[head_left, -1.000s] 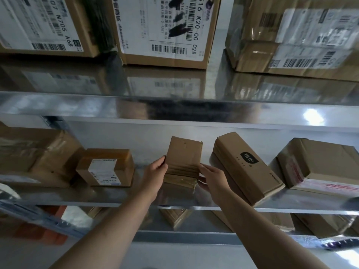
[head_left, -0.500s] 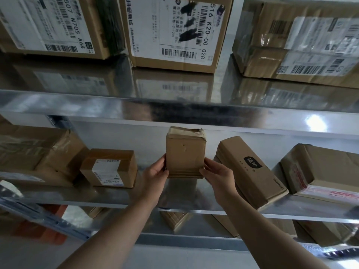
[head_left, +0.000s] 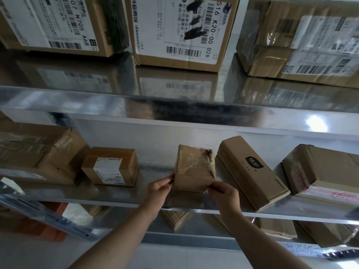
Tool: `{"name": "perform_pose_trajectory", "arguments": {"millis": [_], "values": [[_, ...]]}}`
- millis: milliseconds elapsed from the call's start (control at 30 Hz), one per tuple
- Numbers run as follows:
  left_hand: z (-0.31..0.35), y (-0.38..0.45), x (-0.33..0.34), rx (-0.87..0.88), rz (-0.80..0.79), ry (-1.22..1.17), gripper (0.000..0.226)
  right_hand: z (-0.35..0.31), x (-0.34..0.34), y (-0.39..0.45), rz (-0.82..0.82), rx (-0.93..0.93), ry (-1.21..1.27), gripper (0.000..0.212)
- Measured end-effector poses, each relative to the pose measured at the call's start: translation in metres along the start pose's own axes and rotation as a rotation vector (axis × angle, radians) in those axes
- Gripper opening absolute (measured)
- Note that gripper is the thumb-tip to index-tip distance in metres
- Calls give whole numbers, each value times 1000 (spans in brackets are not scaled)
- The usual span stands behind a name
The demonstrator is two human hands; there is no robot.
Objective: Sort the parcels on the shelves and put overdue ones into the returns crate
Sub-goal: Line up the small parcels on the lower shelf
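Note:
A small brown taped parcel (head_left: 194, 168) stands in the middle of the shiny metal shelf (head_left: 120, 197). My left hand (head_left: 158, 193) pinches its lower left corner and my right hand (head_left: 223, 195) pinches its lower right corner. Its taped, torn top faces me and no label shows. Left of it sits a small box with a white label (head_left: 110, 166). To its right lies a long box with a black logo (head_left: 252, 171), tilted. No returns crate is in view.
A big taped box (head_left: 35, 150) sits at the far left and a taped parcel (head_left: 326, 171) at the far right. The upper shelf (head_left: 174, 105) carries three large labelled cartons (head_left: 180, 30). More boxes lie on the shelf below (head_left: 176, 220).
The parcel was lifted and turned between both hands, then tipped so its taped top faces me. Both hands slid down to its lower corners.

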State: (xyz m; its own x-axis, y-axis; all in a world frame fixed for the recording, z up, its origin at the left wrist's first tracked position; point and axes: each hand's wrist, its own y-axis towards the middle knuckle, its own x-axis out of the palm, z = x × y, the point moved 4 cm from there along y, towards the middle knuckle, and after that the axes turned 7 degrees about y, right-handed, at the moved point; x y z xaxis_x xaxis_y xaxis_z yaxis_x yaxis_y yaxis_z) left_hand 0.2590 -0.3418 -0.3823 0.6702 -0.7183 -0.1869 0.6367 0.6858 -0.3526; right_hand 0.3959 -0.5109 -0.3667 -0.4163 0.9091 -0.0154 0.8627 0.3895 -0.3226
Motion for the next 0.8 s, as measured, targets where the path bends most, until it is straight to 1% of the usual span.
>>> {"name": "perform_pose_trajectory", "arguments": {"millis": [133, 200, 233, 300, 367, 433, 600, 700, 800], "values": [[-1, 6, -4, -39, -5, 20, 27, 2, -3, 5, -32, 84, 63, 29], [3, 12, -10, -77, 2, -18, 22, -3, -8, 14, -16, 135, 85, 27], [7, 15, -14, -95, 20, -73, 21, -8, -11, 19, 2, 154, 109, 24], [18, 24, -25, -99, 105, -163, 16, -20, -17, 33, 35, 169, 174, 20], [31, 34, -34, -93, 167, -176, 12, -32, -20, 46, 38, 170, 199, 20], [45, 39, -36, -99, 147, -137, 15, -42, -19, 56, 17, 187, 175, 20], [72, 45, -20, -102, 27, 4, 24, -56, -7, 59, -79, 294, 119, 15], [73, 46, -11, -132, -14, 89, 39, -52, 3, 53, -89, 323, 55, 14], [73, 44, -5, -107, -37, 127, 43, -50, 13, 45, -104, 334, 76, 15]]}}
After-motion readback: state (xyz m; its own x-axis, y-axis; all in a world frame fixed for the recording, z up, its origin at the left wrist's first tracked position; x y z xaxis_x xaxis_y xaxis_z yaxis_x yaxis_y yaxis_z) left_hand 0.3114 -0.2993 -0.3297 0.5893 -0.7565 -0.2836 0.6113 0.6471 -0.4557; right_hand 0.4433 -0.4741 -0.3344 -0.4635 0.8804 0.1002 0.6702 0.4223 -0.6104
